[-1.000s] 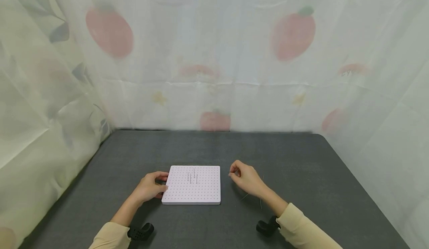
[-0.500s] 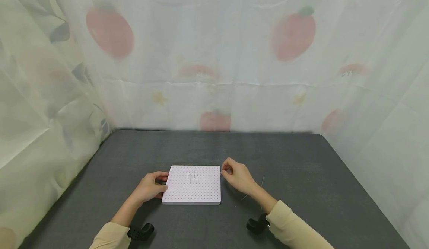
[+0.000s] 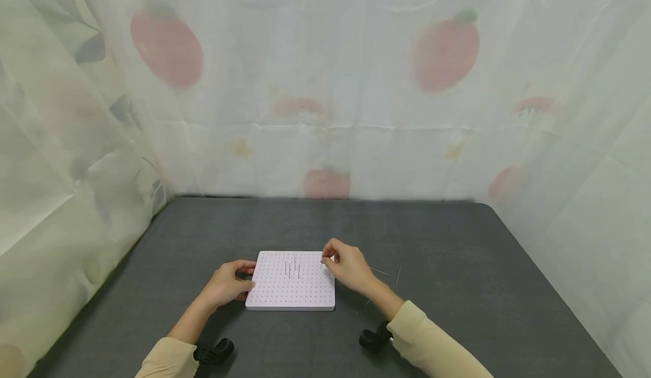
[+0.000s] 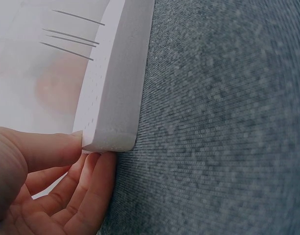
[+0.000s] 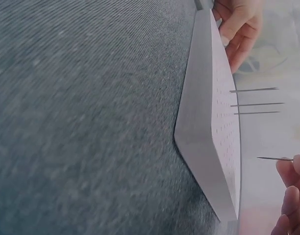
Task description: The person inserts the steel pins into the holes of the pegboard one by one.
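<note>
Right wrist view showed the right hand (image 5: 293, 203), lower right, pinching a near-level pin (image 5: 275, 158) whose tip pointed left toward, yet apart from, the board (image 5: 201, 122) the left hand (image 5: 241, 30) gripped, upper right.

Pegboard (image 3: 290, 294): smooth, matt white plastic look. Pins (image 4: 66, 51) standing in pegboard: thin, smooth dark metal. Tabletop (image 3: 437, 242) under pegboard: matt, ribbed, cloth-like grey. Curtain (image 3: 356, 56) behind pegboard: thin, creased fabric, faint sheen.
</note>
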`<state>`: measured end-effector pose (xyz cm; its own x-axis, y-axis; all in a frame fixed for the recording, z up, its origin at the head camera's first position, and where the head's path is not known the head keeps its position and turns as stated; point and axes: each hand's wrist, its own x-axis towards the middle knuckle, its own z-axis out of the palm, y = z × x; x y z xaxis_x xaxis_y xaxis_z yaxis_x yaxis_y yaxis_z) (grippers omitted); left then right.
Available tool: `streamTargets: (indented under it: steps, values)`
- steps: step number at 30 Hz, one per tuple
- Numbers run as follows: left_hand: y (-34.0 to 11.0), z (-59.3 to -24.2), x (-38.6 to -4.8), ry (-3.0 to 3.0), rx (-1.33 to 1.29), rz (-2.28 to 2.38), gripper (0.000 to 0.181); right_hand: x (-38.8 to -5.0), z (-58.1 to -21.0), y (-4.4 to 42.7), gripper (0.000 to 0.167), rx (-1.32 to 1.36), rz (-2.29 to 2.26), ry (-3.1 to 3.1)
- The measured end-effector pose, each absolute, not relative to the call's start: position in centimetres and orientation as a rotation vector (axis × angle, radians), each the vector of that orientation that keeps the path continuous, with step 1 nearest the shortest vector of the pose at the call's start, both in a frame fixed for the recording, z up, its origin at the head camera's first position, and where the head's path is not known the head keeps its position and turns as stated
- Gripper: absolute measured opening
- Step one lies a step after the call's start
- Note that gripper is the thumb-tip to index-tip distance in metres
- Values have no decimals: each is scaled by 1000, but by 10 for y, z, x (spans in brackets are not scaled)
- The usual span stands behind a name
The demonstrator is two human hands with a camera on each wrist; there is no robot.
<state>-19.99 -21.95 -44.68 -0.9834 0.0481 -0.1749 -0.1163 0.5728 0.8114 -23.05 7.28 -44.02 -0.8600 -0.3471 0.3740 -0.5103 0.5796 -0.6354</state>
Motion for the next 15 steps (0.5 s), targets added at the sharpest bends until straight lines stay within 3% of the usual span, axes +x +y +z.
streamTargets:
  steps: [15]
  values:
    - [-220, -447, -200, 2617, -67, 1381, 51, -236, -443, 56, 3, 721, 1104, -2651]
